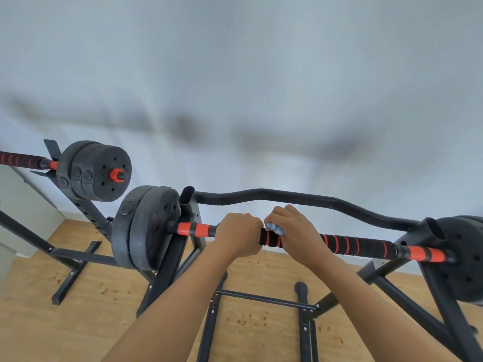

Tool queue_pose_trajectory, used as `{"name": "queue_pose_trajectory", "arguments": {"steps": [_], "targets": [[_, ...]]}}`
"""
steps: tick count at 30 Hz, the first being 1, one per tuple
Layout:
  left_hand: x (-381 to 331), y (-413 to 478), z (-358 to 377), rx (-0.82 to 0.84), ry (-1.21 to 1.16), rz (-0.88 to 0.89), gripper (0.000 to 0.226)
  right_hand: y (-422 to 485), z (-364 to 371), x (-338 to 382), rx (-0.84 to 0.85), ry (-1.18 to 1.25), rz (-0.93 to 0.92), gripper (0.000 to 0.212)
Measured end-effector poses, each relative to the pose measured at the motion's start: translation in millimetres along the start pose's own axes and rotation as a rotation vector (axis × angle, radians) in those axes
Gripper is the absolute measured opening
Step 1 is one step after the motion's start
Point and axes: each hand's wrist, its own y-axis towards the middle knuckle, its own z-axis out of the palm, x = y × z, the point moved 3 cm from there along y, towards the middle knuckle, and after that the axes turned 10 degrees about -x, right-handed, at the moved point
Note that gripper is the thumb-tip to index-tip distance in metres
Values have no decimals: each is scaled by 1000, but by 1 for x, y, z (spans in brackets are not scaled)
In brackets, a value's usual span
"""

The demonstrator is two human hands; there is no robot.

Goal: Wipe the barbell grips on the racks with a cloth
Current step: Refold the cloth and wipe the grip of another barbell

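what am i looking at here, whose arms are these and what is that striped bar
One picture, from a camera worn on a person's head, looking down at their own bare arms. No machine here. The left hand grips a barbell, a black-and-red striped bar with weight plates, resting on a black metal rack. The right hand holds a blue-and-white cloth against the bar, apparently wiping it. A second barbell sits on another rack to the left, over a wooden floor.
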Motion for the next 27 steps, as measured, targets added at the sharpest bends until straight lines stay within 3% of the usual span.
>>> {"name": "queue_pose_trajectory", "arguments": {"steps": [6, 9, 13, 18, 27], "targets": [[-1, 0, 0, 17, -6, -29, 16, -8, -18, 13, 136, -57, -123, 32], [-1, -1, -1, 36, -17, -52, 11, -11, -34, 6, 210, 68, 89, 15], [-2, -1, -3, 34, -16, -57, 16, -13, -41, -15, 215, 169, 348, 21], [-2, -3, -2, 17, -22, -69, 17, -16, -33, -4, 84, 147, 276, 6], [-4, -6, 0, -31, -24, -59, 12, -12, -18, -5, -20, 123, 318, 14]]}}
